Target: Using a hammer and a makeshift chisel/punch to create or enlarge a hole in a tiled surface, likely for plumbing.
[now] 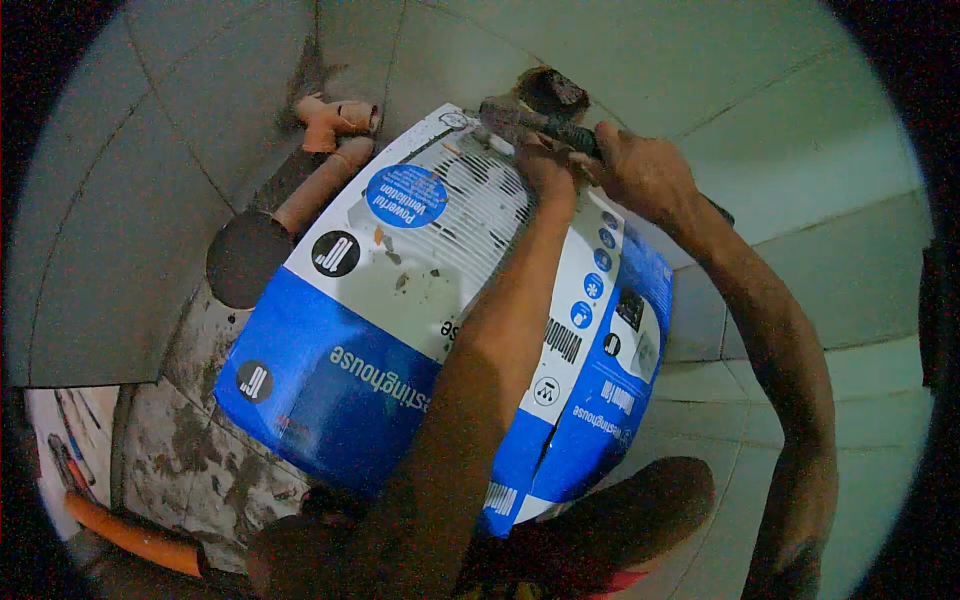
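Note:
A blue and white fan carton [330,350] lies in front of me, with grit and small broken bits on its top. At its far end my right hand [645,172] is closed round the black handle of a hammer-like tool [575,135], whose dirty, dark end points left. My left hand [548,172] is right beside it, below the tool, fingers bent. What the left fingers hold is hidden in the dim light. Just beyond the tool, a rough, broken hole [552,92] opens in the pale tiled wall [690,70].
Left of the carton, an orange branched pipe fitting [330,120] and a pipe [325,185] stand by the wall, near a dark round shape [248,260]. Another orange pipe [135,532] lies lower left, near several hand tools [72,455]. My bent knee [685,485] is close to the carton.

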{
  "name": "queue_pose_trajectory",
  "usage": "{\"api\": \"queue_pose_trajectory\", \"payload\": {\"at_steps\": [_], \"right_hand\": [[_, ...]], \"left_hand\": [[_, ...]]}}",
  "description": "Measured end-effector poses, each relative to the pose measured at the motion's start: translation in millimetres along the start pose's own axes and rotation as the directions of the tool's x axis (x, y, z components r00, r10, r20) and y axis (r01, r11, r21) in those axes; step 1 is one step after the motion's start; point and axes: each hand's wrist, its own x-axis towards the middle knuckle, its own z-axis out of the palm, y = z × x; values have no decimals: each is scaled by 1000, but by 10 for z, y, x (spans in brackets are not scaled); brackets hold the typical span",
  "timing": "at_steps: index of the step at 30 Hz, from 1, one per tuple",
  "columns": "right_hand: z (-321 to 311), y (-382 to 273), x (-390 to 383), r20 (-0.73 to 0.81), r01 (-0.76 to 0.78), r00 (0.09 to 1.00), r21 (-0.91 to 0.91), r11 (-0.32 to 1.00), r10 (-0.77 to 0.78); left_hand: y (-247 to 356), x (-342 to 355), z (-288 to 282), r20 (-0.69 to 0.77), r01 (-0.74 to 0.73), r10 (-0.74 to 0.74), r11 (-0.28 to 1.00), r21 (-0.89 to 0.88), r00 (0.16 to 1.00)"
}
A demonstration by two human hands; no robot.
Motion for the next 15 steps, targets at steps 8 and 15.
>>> {"api": "queue_pose_trajectory", "payload": {"at_steps": [8,15], "right_hand": [[24,-47,-24,-101,138,985,-22,990,-139],[17,-4,-113,-108,52,993,71,996,-44]], "left_hand": [[-151,112,-132,287,-507,513,362,782,809],[-264,138,-212,59,-62,60,998,24,996]]}}
